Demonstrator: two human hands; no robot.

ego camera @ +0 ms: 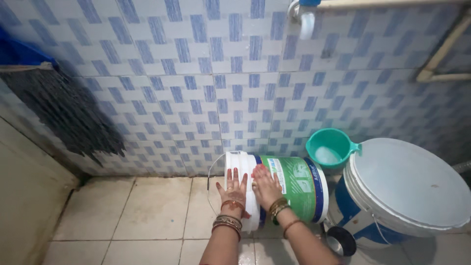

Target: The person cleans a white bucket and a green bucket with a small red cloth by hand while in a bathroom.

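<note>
Two hands rest on one white plastic bucket (274,194), which we take as our landmark; it lies tipped on its side on the tiled floor (147,211), its lid end turned to the left and its wire bail (212,182) arching out beyond that end. Our left hand (233,189) is spread open, fingers flat against the lid end, gripping nothing; our right hand (265,185) is likewise open, palm pressed on the curved wall just right of the rim. We judge that both palms lie flat so as to steady the round body, which could otherwise roll on the floor. Bangles ring both wrists. Wrapped around the bucket's wall is a broad green label with pale picture panels, edged by a dark blue band toward the base end; we cannot make out more of it. Behind the bucket and slightly to its right, a teal mug-shaped dipper (329,147) stands upright against the blue-and-white patterned wall tiles (221,98). Right of the bucket, a larger white tub with a blue lower part (392,191) sits closed under a flat white lid. In front of that tub, near the bucket's base, lies a small dark round vessel (342,240). Far left of the bucket, a dark broom head (59,113) leans on the wall.
</note>
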